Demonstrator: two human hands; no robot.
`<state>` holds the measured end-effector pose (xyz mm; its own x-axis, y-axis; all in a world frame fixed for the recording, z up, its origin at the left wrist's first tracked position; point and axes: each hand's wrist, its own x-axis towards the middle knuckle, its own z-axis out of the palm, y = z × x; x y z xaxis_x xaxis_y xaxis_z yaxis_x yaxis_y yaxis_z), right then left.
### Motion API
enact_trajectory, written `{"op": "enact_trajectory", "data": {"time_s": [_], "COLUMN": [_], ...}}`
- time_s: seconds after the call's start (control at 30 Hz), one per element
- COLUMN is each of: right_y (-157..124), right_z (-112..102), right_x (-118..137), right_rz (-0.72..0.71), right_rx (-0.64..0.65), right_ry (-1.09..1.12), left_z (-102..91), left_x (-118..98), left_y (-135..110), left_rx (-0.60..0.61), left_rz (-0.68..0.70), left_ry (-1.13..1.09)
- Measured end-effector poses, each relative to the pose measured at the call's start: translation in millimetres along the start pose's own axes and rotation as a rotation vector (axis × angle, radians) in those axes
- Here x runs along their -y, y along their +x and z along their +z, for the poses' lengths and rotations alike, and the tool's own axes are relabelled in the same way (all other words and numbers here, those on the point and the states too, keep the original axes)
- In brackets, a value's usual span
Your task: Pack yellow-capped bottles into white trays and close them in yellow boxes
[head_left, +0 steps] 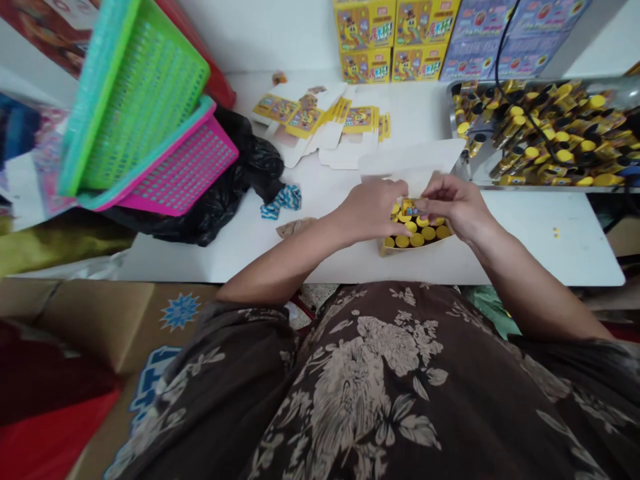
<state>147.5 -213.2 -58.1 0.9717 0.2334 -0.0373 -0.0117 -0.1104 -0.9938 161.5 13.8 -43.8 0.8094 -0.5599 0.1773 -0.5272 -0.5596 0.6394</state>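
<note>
An open carton (383,251) stands on the white table in front of me, packed with upright small yellow-lidded cups (417,240). Over its left side lies my left hand (373,210), thumb and fingers apart and touching the cups. My right hand (457,203) reaches in from the other side, its thumb and fingers pinched on one small yellow-lidded cup (411,207) with a printed wrapper. That cup is on its side above the rows, close to the left fingertips. Behind both hands the carton's white flap (415,158) stands up.
Loose cups fill a metal tray (550,189) at the right. Flattened yellow cartons (345,123) lie at the back, before stacked yellow boxes (393,40) and purple boxes (493,40). Green basket (145,100) and pink basket (187,167) lean on a black bag (220,213).
</note>
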Motion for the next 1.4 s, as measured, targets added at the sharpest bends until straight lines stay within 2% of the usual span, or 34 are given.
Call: {"op": "enact_trajectory", "data": {"time_s": [0.1,0.2,0.33,0.47,0.53,0.67,0.77,0.87,0.97,1.03,1.13,1.23,1.3,1.4], "right_y": [1,2,0,7,19,43,53,61,68,73,77,81,86,95], "right_z": [7,9,-11,-56,-87,-159,-202,-224,-228,-223,-208,-189,-182,-185], "right_x": [-1,-4,-7,-13,-22,-43,-51,-55,-58,-59,-58,-53,-50,-48], "right_rz": [-0.020,-0.101,-0.303,-0.409,-0.342,0.021,0.221,0.359,0.435,0.447,0.434,0.340,0.275,0.268], "right_rx": [0.061,0.024,-0.277,-0.575,-0.696,-0.837,-0.836,-0.732,-0.618,-0.589,-0.637,-0.636,-0.532,-0.396], "right_ry": [0.082,-0.069,-0.393,-0.600,-0.647,-0.819,-1.047,-1.223,-1.346,-1.406,-1.463,-1.489,-1.495,-1.456], "left_z": [-1.8,-0.4,5.4,12.9,15.6,17.9,16.2,12.3,8.6,7.7,9.7,15.2,19.4,24.8], "left_x": [-1,-1,-4,-11,-13,-16,-19,-23,-25,-24,-19,-13,-10,-8], "left_y": [1,2,4,6,8,12,15,17,16,12,2,-8,-13,-18], "left_rx": [-0.046,-0.036,0.092,0.241,0.267,0.253,0.299,0.344,0.342,0.299,0.201,0.116,0.062,0.004], "left_rz": [0.047,0.067,0.072,0.089,0.090,0.101,0.118,0.083,0.038,0.040,0.086,0.126,0.145,0.191], "left_ry": [-0.138,-0.107,0.149,0.376,0.421,0.419,0.477,0.553,0.563,0.535,0.469,0.397,0.357,0.291]}}
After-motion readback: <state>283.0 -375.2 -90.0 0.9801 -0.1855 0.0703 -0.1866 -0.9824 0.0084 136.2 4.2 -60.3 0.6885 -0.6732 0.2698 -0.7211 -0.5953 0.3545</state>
